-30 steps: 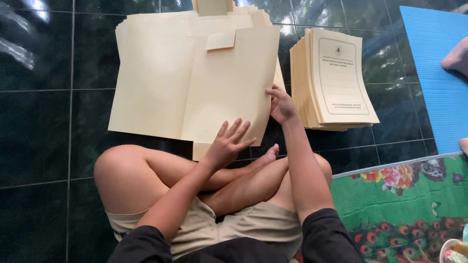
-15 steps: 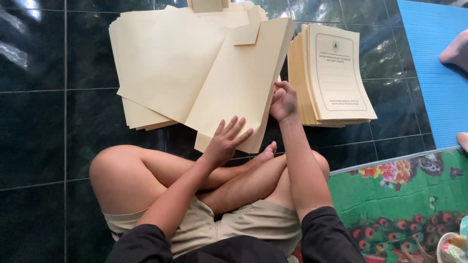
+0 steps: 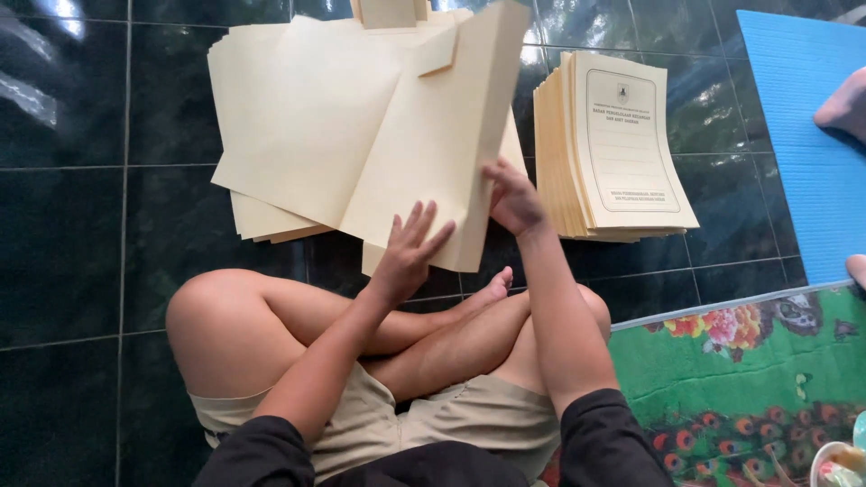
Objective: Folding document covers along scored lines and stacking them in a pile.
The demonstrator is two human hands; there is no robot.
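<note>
- Two bare hands work a cream paper folder point(image 3: 433, 135) above a dark green tiled floor point(image 3: 90, 252); the folder stands partly lifted, its right edge raised off the sheets beneath.
- Right hand point(image 3: 511, 197) is closed around the folder's lower right edge, fingers curled over the paper.
- Left hand point(image 3: 410, 248) is spread flat, fingers splayed, pressing against the folder's lower front face near its bottom corner.
- Beneath and to the left lies a loose pile of blank cream folders point(image 3: 289, 126), fanned unevenly on the tiles, with small flaps poking out at the top.
- Just to the right of the raised folder sits a neat stack of printed cream folders point(image 3: 622, 144), face up, with a framed panel on the top cover.
- The person sits cross-legged, bare knees point(image 3: 225, 316) and a foot below the folder, in beige shorts and dark sleeves.
- A blue mat point(image 3: 803, 117) lies at the far right, with part of another person's foot point(image 3: 843, 104) on it.
- A green floral mat point(image 3: 740, 379) covers the floor at the lower right.
</note>
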